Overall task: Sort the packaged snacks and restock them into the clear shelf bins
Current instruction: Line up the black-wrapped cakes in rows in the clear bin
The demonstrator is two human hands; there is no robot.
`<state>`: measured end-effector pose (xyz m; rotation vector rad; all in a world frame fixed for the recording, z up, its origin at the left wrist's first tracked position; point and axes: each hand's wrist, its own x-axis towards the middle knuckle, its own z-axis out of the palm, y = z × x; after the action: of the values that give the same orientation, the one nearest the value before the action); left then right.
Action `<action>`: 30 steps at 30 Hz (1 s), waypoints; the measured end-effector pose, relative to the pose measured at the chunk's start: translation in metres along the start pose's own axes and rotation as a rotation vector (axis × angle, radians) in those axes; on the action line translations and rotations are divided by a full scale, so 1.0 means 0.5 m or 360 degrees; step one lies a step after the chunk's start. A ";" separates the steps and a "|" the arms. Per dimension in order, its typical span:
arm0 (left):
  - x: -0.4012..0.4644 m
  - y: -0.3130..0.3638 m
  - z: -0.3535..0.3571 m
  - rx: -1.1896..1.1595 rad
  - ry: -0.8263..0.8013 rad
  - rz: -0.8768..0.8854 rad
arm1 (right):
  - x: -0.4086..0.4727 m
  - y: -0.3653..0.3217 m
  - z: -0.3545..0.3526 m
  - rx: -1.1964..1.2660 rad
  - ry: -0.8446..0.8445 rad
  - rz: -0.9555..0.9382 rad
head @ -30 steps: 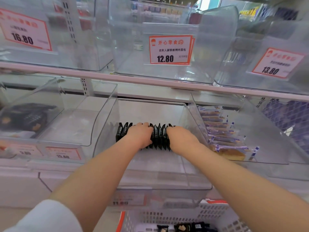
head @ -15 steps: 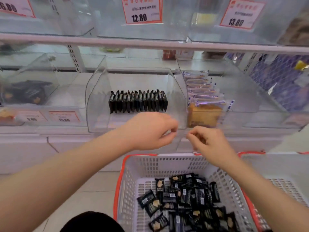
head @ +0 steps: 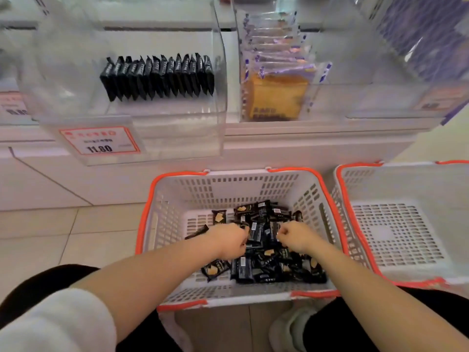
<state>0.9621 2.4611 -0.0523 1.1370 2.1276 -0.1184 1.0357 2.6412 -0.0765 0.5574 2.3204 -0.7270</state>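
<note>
Head view, looking down: we have both hands in the white basket [head: 327, 204] on the floor, where a loose heap of black snack packets [head: 264, 260] still waits to be sorted. Our left hand [head: 229, 241] and right hand [head: 295, 237] are curled among the packets, but we cannot tell whether either has hold of one. At 11 o'clock, the clear shelf bin [head: 177, 138] with the 11.80 price tag [head: 100, 141] already holds one upright row of black packets [head: 158, 77], with bare floor in front of it. At 1 o'clock, a neighbouring bin holds cake packets [head: 275, 97]. A second basket [head: 396, 232] sits at 3 o'clock. By our reckoning, the restocking is perhaps a third done.
</note>
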 end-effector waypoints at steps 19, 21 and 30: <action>0.220 -0.017 0.260 -0.0805 -0.0381 -0.0470 | 0.202 0.119 0.208 0.0280 -0.0028 0.0586; 0.240 -0.021 0.262 -0.0892 -0.0338 -0.0506 | 0.219 0.117 0.212 0.0476 0.0018 0.0711; 0.356 -0.009 0.230 -0.1113 0.0346 -0.0875 | 0.202 0.167 0.191 0.1360 -0.0022 0.0624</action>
<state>0.9574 2.5368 -0.2502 0.1569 2.3314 0.4848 1.0523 2.6649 -0.2361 1.3162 1.7120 -1.4965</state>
